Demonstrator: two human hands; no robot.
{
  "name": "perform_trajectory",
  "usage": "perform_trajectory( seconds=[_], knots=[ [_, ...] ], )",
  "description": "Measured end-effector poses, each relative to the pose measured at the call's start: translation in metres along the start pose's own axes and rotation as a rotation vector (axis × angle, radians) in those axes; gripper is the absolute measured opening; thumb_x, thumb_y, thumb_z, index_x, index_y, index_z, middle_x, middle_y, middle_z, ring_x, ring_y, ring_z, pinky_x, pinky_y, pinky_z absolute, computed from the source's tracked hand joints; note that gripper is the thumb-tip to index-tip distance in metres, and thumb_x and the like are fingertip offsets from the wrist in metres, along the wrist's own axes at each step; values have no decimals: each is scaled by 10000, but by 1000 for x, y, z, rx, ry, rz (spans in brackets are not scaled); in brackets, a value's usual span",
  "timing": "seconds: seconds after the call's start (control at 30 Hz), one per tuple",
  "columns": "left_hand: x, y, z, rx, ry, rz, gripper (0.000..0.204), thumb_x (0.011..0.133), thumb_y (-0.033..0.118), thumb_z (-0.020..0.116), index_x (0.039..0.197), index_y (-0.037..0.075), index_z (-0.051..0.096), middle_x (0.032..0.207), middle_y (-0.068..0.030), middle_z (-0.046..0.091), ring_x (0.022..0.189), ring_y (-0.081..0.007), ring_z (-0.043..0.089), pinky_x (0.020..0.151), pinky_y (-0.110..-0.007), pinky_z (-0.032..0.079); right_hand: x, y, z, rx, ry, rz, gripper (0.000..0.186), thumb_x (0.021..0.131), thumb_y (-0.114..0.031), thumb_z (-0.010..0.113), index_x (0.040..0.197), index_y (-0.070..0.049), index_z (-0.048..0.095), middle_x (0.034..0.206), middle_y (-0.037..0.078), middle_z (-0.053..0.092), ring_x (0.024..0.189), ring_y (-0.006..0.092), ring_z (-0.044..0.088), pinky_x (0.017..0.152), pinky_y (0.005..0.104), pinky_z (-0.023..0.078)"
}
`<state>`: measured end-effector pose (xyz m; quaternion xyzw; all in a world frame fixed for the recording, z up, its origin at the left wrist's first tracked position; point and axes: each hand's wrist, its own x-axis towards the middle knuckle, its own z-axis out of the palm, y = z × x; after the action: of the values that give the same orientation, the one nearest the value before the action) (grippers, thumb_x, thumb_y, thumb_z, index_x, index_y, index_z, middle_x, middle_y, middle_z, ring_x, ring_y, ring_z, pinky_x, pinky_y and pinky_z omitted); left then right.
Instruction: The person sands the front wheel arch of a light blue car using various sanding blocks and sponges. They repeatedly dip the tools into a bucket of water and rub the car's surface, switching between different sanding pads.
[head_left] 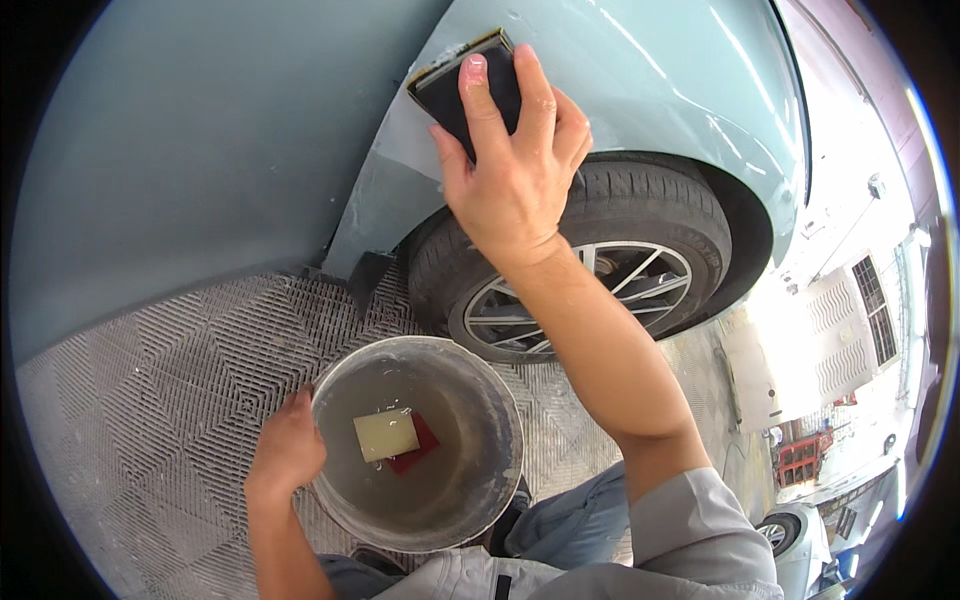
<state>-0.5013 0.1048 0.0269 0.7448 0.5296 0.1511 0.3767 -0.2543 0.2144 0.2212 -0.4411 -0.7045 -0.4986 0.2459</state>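
My right hand presses a dark sanding block flat against the light blue-green car fender, above the front wheel. Thumb and fingers spread over the block's back, and the fender looks wet around it. Down at the left, my left hand is closed on the rim of a grey bucket. Murky water fills the bucket's lower part. In it lie a pale yellow rectangular pad and a dark red pad, partly beneath the yellow one.
The car's door panel takes up the upper left. Below the fender is the tyre with its spoked rim. Patterned grey floor tiles lie under the bucket. Another car and a red rack stand at the far right.
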Motion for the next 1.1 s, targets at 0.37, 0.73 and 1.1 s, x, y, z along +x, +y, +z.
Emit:
perform_trajectory(
  seconds=[0.37,0.73,1.1],
  knots=[
    [-2,1,0,33,-39,-44,518,818,22,501,1323,-77,437,1207,-267,557,1060,-418,581,933,-457,466,1,6,-8,53,71,26,586,676,-226,788,1228,-143,607,1363,163,441,1093,324,461,922,441,356],
    [-3,2,0,6,-6,-55,493,835,18,469,1319,-74,448,1203,-272,560,1069,-416,577,936,-458,464,-2,17,-13,58,62,53,586,691,-205,805,1245,-122,629,1336,208,464,1088,367,478,944,436,365],
    [-4,2,0,25,-16,-17,514,815,-5,494,1322,-70,437,1177,-265,563,1042,-412,585,915,-457,470,-12,25,-12,67,164,9,599,678,-230,796,1246,-149,626,1374,201,442,1069,343,481,937,433,353]
  ],
)
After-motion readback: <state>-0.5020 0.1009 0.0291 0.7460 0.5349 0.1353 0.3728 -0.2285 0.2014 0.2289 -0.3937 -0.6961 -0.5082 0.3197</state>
